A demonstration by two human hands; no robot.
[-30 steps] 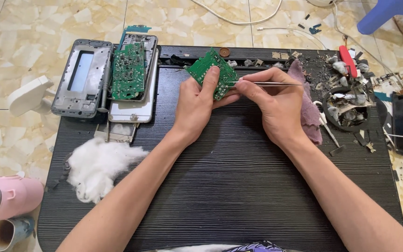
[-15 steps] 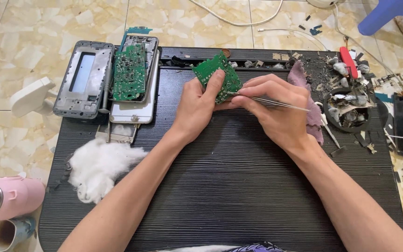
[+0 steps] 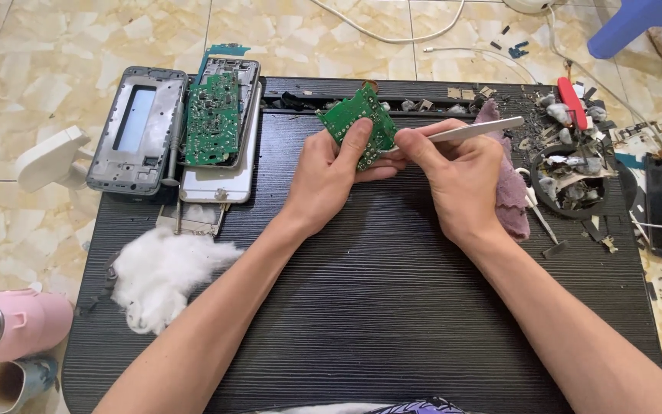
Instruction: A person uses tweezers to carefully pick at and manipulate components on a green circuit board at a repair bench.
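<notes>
Tweezers [image 3: 475, 130] now tilt up more in the right hand [image 3: 461, 180], tips at the green board [image 3: 362, 123]. The left hand [image 3: 327, 172] still pinches that board above the far middle of the black mat [image 3: 377, 307]

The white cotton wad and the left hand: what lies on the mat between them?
In the head view, only bare ribbed black mat lies between the cotton wad and the left hand, crossed by the person's own forearm.

A grey phone frame [image 3: 138, 129] and a second green circuit board [image 3: 212, 119] are laid at the black ribbed mat's [image 3: 377, 307] far left corner. White cotton wool [image 3: 161, 276] is seen nearer, a pink flask [image 3: 17, 326] beside the mat.
</notes>
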